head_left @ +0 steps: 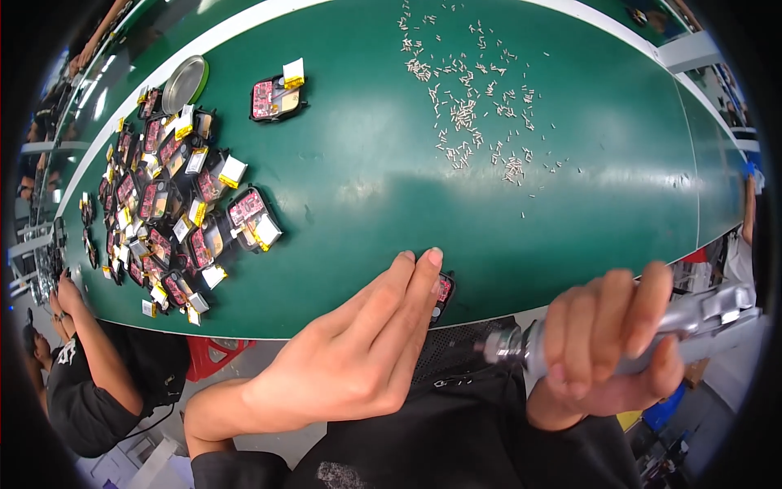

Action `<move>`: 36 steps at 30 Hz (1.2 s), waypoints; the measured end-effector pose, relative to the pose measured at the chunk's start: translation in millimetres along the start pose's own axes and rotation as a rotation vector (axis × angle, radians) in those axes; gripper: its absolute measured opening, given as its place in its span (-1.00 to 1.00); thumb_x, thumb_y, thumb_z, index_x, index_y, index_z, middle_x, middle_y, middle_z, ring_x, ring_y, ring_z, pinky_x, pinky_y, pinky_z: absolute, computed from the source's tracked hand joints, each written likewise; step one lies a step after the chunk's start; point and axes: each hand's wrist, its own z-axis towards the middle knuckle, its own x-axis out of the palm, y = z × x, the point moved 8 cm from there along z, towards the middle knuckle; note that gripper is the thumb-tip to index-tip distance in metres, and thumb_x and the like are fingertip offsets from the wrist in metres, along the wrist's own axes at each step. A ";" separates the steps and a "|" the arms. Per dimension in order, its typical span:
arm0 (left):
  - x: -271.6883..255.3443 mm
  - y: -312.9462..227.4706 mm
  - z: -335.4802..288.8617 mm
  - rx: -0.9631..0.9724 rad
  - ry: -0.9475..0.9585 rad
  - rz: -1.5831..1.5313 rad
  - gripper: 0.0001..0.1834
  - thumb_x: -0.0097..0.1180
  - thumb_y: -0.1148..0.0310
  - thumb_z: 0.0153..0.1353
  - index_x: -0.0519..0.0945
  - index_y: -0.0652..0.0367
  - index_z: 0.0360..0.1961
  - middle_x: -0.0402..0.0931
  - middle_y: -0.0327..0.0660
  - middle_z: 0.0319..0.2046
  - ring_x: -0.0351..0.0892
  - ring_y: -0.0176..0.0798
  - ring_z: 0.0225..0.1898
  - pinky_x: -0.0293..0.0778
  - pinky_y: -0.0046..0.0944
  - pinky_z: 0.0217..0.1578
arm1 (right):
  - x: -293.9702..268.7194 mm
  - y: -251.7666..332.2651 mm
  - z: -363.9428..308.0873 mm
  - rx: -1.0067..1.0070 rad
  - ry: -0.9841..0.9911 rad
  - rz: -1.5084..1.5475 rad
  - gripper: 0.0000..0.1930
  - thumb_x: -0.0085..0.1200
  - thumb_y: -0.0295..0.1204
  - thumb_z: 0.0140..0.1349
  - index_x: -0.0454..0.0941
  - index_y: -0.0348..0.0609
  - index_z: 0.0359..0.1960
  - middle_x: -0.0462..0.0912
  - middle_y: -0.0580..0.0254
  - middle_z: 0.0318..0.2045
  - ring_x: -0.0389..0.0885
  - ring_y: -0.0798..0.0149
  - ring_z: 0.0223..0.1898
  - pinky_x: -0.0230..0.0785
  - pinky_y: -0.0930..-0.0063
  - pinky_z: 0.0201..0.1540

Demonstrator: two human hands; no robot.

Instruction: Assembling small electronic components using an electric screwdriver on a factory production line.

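Observation:
My left hand reaches over the near edge of the green table, its fingers straight and close together. They lie along a black plastic case with a red circuit board, covering most of it; the thumb is hidden. Raised to the right of that case, my right hand wraps round a silver power screwdriver. The screwdriver lies nearly level, its chuck end turned toward the left hand and apart from the case. Its tip is blurred.
Many small screws lie scattered across the table's far middle. At left sits a heap of open black cases with red boards and silver-yellow batteries. One more case stands apart, near a round metal tin. A co-worker's arm shows at left.

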 end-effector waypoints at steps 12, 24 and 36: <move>3.2 -0.7 0.7 -0.011 -0.056 0.058 -0.75 0.18 0.57 -0.05 0.64 0.53 -0.31 0.61 0.16 -0.10 0.63 0.01 -0.11 0.61 -0.23 -0.10 | -1.6 -2.0 32.9 -0.128 0.027 -0.114 -0.80 -0.10 -0.29 0.36 0.26 -0.10 -0.36 0.31 0.32 -0.60 0.32 0.42 -0.71 0.23 0.50 -0.53; 6.8 0.7 -1.7 -0.018 -0.096 0.032 -0.78 0.18 0.57 -0.10 0.66 0.49 -0.38 0.64 0.15 -0.17 0.64 -0.01 -0.15 0.61 -0.29 -0.11 | 8.3 -7.2 42.1 -0.051 0.130 -0.239 -0.80 -0.08 -0.31 0.33 0.26 -0.10 -0.40 0.33 0.31 -0.64 0.34 0.43 -0.76 0.33 0.53 -0.53; -3.5 3.1 -6.3 0.008 -0.199 0.109 -0.74 0.18 0.55 -0.09 0.65 0.52 -0.33 0.61 0.16 -0.09 0.60 0.00 -0.10 0.58 -0.23 -0.07 | 29.2 -13.3 47.4 -0.001 0.216 -0.304 -0.78 0.02 -0.36 0.27 0.29 -0.16 -0.47 0.38 0.28 -0.65 0.24 0.47 -0.80 0.25 0.56 -0.63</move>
